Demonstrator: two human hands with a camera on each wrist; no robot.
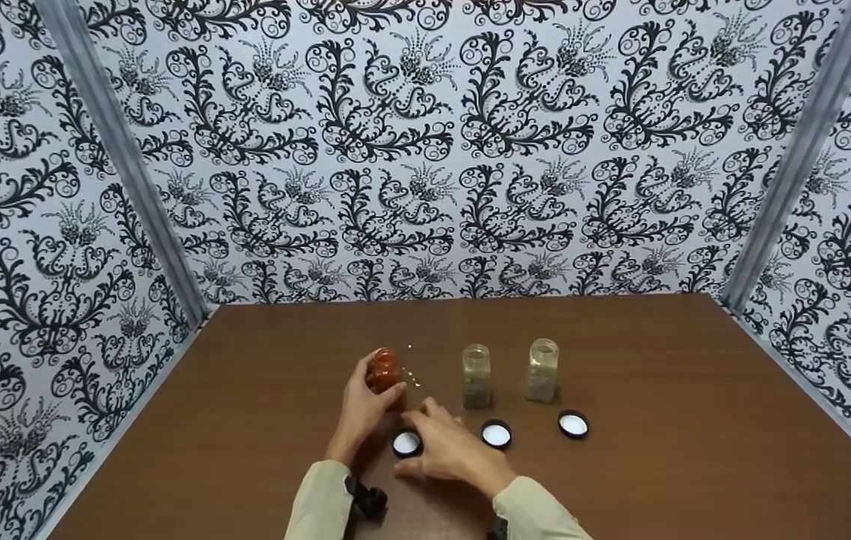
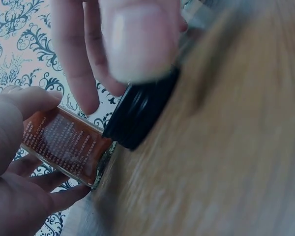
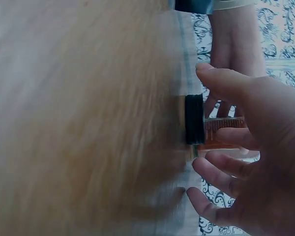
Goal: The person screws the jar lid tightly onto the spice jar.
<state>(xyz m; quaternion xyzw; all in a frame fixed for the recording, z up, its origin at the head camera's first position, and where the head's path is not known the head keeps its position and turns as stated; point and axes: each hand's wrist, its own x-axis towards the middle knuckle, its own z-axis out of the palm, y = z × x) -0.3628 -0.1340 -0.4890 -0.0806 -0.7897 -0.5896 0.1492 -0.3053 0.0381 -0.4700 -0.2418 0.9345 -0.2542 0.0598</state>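
Note:
My left hand [image 1: 364, 409] grips a glass spice jar [image 1: 385, 369] with orange-red contents; its mouth is uncovered. Printed lettering shows on that jar [image 2: 64, 142] in the left wrist view. In front of the jar a black lid [image 1: 407, 443] lies on the table, its white inside facing up. My right hand [image 1: 449, 448] hovers beside this lid, thumb and fingers spread around it. A gap shows between the fingertips and the lid [image 3: 194, 119] in the right wrist view.
Two uncapped glass jars with greyish-green contents, a middle jar [image 1: 477, 379] and a right jar [image 1: 543, 371], stand upright. Before them lie two more black lids, a middle lid [image 1: 496, 434] and a right lid [image 1: 573, 424]. Small pale bits [image 1: 413, 376] dot the brown table [image 1: 666, 360]. Patterned walls enclose it.

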